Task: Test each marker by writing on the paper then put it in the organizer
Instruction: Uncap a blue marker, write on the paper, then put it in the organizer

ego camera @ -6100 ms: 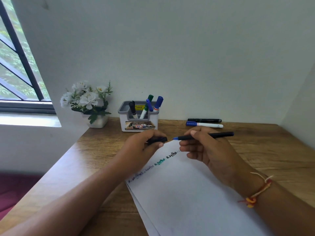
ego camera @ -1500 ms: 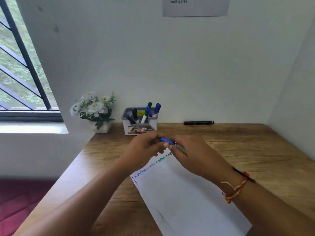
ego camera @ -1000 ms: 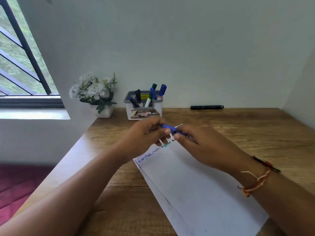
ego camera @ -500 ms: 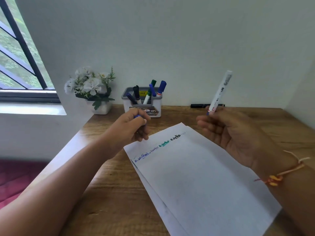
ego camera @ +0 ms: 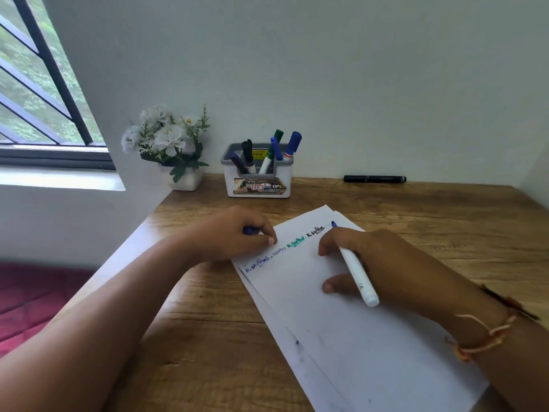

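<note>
Your right hand (ego camera: 386,263) is gripping the white marker (ego camera: 356,272), fingers curled round the barrel. Its long axis is running from the butt near you away to the blue tip (ego camera: 333,223), which seems to be touching the paper (ego camera: 326,337) just past the last scribble. Your left hand (ego camera: 231,236) is pinching the blue cap (ego camera: 250,231), nearer the organizer (ego camera: 258,187).

Marker down to paper
The right hand (ego camera: 383,263) has swung the white marker (ego camera: 358,273) from mid-air down to the paper (ego camera: 341,337); the left hand (ego camera: 234,233), gripping the blue cap (ego camera: 251,231), has dropped to the sheet's edge.
</note>
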Demonstrator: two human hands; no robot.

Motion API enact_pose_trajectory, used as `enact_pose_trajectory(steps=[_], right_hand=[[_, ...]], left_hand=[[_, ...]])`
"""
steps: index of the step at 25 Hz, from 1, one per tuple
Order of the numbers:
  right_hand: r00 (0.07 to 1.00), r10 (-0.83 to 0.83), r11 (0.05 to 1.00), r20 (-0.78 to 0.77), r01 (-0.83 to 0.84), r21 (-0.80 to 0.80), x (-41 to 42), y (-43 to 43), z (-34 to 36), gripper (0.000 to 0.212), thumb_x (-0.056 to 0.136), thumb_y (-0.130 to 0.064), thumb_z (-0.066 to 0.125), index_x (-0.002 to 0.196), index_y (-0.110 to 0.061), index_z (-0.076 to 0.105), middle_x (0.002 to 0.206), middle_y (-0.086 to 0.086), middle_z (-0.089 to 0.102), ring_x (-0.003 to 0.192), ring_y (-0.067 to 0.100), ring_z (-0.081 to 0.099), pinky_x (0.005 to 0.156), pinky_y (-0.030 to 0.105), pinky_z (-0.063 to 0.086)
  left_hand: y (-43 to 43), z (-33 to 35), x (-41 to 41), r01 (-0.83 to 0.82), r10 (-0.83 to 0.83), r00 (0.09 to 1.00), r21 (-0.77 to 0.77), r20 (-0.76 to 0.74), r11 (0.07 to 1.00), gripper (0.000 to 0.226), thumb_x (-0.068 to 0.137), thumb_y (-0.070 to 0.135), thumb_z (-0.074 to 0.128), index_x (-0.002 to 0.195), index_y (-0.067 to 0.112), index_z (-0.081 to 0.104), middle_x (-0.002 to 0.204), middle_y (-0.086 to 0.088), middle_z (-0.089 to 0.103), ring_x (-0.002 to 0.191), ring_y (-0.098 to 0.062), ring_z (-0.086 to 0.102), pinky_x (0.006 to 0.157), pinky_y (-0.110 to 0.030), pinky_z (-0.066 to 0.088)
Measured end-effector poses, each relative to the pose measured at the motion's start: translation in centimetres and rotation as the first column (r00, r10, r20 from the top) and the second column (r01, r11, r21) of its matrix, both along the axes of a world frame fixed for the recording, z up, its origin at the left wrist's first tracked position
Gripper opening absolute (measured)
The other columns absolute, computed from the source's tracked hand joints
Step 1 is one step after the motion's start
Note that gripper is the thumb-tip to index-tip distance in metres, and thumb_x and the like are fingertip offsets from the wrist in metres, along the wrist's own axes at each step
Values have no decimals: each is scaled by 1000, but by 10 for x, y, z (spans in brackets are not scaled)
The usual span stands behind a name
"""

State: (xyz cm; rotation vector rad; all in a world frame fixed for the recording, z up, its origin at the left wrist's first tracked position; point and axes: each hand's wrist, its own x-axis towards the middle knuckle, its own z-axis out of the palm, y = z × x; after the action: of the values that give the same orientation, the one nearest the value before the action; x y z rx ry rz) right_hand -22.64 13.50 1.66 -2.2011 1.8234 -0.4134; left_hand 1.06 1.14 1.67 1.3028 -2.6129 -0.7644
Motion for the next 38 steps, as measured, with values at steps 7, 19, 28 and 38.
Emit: enact_pose_trajectory(steps=[7, 19, 28, 38], right_hand=[[1000, -16, 999, 21, 15, 32, -12, -5, -3, 42, 72, -63, 77, 105, -54, 53, 98, -37, 57, 86, -11, 56, 68, 8, 39], [783, -108, 984, 613, -6, 181, 62, -11, 0, 6, 92, -24, 70, 88, -26, 74, 84, 3, 78, 80, 17, 76, 64, 23, 59], [830, -92, 996, 550, 77, 51, 58, -9, -25, 7, 85, -30, 78, 91, -28, 81, 87, -13, 77, 85, 2, 69, 63, 6, 47], [811, -117, 993, 574, 90, 75, 57, -11, -28, 3, 83, -29, 78, 81, -27, 79, 81, -11, 76, 80, 4, 70, 57, 7, 46]], left_hand=[[1, 1, 5, 18, -13, 998, 90, -57, 996, 20, 90, 35, 70, 108, 44, 75, 113, 16, 68, 104, -8, 60, 95, -28, 49], [-10, 2, 10, 142, -145, 989, 104, 23, 984, 34, 91, 39, 68, 125, 40, 68, 125, 18, 62, 110, -7, 55, 98, -30, 44], [-17, 1, 11, 161, -168, 984, 111, 54, 981, 44, 84, 42, 75, 126, 47, 63, 83, 24, 52, 81, -9, 49, 72, -27, 37], [-19, -3, 11, 181, -184, 983, 133, 10, 974, 44, 83, 38, 77, 124, 44, 63, 66, 47, 50, 82, -8, 51, 74, -26, 39]])
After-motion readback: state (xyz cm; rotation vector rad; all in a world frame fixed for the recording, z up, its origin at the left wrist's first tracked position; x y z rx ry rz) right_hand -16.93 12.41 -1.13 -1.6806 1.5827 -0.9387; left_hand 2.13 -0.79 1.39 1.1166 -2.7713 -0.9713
